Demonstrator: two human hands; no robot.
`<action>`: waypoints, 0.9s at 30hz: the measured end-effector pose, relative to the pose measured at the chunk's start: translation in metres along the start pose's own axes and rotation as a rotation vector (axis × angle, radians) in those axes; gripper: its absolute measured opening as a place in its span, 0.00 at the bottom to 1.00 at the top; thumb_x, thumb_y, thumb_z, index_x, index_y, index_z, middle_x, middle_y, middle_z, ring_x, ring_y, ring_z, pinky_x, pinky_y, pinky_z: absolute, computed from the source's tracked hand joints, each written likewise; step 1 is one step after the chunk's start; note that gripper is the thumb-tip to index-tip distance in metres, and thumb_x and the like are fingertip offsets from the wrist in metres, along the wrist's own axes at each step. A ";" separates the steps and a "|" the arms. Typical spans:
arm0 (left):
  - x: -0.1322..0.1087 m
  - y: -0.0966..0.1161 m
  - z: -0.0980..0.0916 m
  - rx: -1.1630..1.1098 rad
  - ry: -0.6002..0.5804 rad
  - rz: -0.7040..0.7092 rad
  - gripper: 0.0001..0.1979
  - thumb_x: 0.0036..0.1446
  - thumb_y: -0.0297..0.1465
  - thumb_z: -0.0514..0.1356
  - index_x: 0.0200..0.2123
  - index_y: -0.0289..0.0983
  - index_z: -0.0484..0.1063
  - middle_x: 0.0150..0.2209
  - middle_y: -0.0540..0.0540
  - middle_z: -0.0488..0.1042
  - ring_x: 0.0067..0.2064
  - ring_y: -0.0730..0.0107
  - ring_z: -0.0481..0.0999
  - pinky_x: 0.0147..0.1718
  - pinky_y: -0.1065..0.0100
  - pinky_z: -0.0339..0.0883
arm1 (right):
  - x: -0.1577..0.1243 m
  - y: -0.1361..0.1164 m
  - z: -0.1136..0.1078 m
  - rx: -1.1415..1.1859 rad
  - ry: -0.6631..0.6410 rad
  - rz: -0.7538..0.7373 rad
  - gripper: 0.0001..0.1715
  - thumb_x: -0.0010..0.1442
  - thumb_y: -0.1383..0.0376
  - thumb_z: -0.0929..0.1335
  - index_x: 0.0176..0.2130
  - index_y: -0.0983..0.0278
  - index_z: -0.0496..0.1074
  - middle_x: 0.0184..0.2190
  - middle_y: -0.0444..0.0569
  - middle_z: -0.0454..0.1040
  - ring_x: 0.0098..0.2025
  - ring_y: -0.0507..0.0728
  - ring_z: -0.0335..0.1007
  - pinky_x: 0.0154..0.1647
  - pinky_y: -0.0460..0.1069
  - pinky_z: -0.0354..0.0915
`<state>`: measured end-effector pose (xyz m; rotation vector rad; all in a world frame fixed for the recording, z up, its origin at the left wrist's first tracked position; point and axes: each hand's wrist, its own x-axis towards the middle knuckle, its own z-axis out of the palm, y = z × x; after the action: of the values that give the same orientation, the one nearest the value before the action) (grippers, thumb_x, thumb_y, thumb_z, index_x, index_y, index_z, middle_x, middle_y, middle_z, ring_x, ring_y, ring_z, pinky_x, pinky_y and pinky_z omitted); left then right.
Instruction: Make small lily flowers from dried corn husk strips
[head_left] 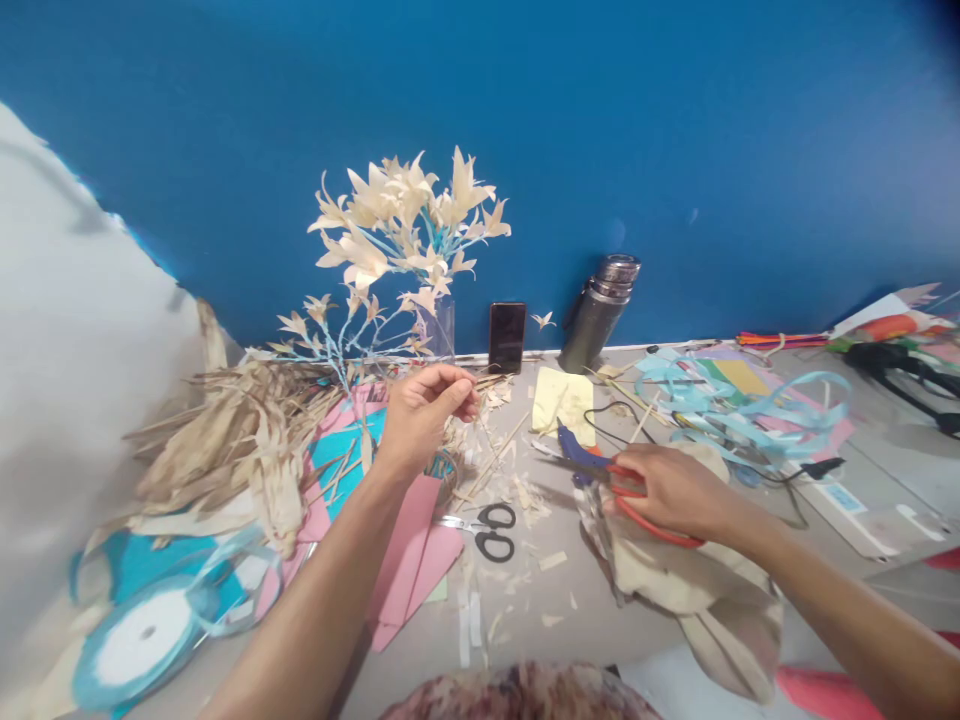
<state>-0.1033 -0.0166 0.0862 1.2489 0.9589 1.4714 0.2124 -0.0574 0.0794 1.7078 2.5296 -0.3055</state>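
My left hand [424, 412] is raised over the table's middle with its fingertips pinched on a thin pale strip of husk. My right hand [671, 490] lies on the table with its fingers through the handles of red scissors [637, 505], whose blades point left. Beneath that hand lies a heap of pale dried husks [697, 590]. A spray of cream husk flowers [409, 225] on blue stems stands behind my left hand. Black-handled scissors [487, 528] lie between my hands among scattered husk scraps.
A pile of dried husks [225, 440] and a blue ribbon spool [139, 640] lie at left, over pink paper [416, 560]. A phone [507, 337] and a metal flask [600, 310] lean on the blue wall. Blue ribbon strips [742, 405], yellow paper [564, 400] and a glue gun [577, 450] sit right.
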 end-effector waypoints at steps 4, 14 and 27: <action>-0.002 0.003 0.000 0.055 0.013 -0.008 0.07 0.53 0.33 0.66 0.32 0.35 0.76 0.25 0.50 0.77 0.25 0.73 0.75 0.27 0.71 0.70 | -0.051 0.049 0.014 0.180 0.101 0.210 0.16 0.60 0.53 0.65 0.34 0.63 0.72 0.34 0.50 0.76 0.32 0.57 0.70 0.33 0.48 0.60; -0.003 -0.001 0.007 0.177 -0.013 -0.085 0.08 0.51 0.35 0.69 0.32 0.37 0.78 0.26 0.50 0.77 0.26 0.73 0.74 0.27 0.72 0.69 | -0.159 0.126 0.059 0.150 0.198 0.880 0.29 0.58 0.42 0.61 0.24 0.62 0.70 0.22 0.50 0.74 0.27 0.59 0.70 0.26 0.49 0.55; -0.034 -0.009 0.029 0.017 -0.071 -0.272 0.11 0.48 0.34 0.69 0.33 0.34 0.76 0.24 0.48 0.77 0.24 0.72 0.75 0.26 0.70 0.69 | -0.095 0.151 0.080 0.062 0.131 0.632 0.22 0.61 0.51 0.62 0.33 0.63 0.77 0.32 0.59 0.81 0.37 0.68 0.77 0.32 0.53 0.62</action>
<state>-0.0719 -0.0474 0.0747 1.1257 1.0508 1.2013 0.3839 -0.1057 -0.0014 2.4898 1.9147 -0.2270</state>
